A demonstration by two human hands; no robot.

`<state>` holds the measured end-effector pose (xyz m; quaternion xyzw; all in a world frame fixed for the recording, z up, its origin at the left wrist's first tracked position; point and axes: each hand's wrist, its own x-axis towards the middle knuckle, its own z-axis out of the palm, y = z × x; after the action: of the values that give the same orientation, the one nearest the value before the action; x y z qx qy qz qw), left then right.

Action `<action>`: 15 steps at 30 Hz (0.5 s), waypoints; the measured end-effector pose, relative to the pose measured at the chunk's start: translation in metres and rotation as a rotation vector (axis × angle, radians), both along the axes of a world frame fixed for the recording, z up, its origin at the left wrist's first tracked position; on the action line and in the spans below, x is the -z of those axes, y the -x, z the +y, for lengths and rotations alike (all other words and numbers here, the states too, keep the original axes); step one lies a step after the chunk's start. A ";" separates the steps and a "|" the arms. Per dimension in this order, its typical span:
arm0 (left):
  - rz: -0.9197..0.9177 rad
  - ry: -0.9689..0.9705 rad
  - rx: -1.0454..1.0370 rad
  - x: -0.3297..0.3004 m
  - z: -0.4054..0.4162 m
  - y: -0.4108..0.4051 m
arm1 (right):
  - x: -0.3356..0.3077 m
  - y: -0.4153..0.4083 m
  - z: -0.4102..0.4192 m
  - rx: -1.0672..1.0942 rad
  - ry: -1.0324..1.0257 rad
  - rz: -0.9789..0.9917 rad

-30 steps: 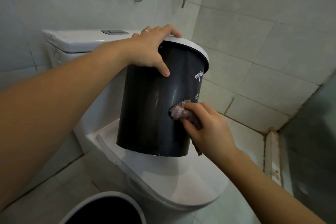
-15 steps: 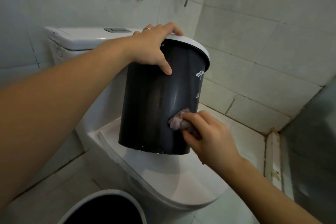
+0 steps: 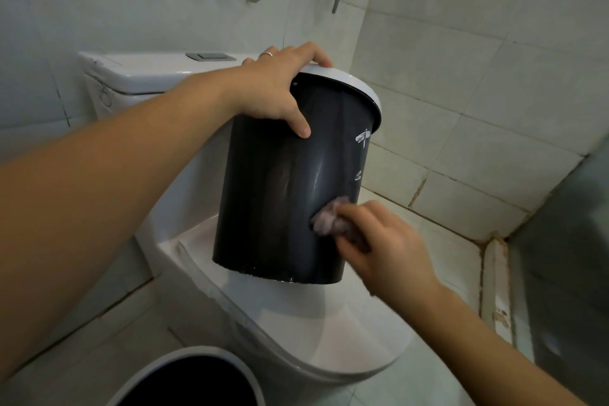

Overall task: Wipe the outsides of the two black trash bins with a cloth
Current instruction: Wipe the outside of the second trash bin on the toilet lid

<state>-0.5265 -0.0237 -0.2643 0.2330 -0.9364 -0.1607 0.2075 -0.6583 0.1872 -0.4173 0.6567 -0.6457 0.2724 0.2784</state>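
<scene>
**First bin mid-wipe, second waiting**

While the left hand [image 3: 273, 92] grips the rim of the black bin [image 3: 283, 188] on the toilet lid [image 3: 329, 333], the right hand [image 3: 385, 247] presses a bunched cloth [image 3: 326, 219] low on its side; the second bin [image 3: 188, 379], below, probably still awaits wiping.

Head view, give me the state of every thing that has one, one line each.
Black bin: standing on the shut toilet lid, tilted.
Left hand: grips the bin's rim.
Right hand: presses cloth against the bin's side.
Second bin: open, on the floor.
</scene>
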 end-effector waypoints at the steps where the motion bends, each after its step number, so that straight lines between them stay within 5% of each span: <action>1: -0.001 0.004 0.003 0.000 0.000 0.001 | -0.004 0.004 -0.004 0.048 0.029 -0.073; 5: 0.000 0.015 -0.005 0.000 0.001 0.002 | 0.000 0.009 -0.009 0.104 0.064 -0.229; 12: 0.000 -0.030 -0.003 0.000 -0.002 0.000 | 0.014 -0.006 0.008 -0.158 -0.098 0.123; 15: -0.002 -0.032 -0.006 -0.001 0.000 0.000 | 0.000 -0.002 0.000 -0.082 0.009 -0.064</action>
<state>-0.5261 -0.0232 -0.2634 0.2394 -0.9332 -0.1748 0.2031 -0.6560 0.1869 -0.4171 0.6721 -0.6258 0.3076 0.2491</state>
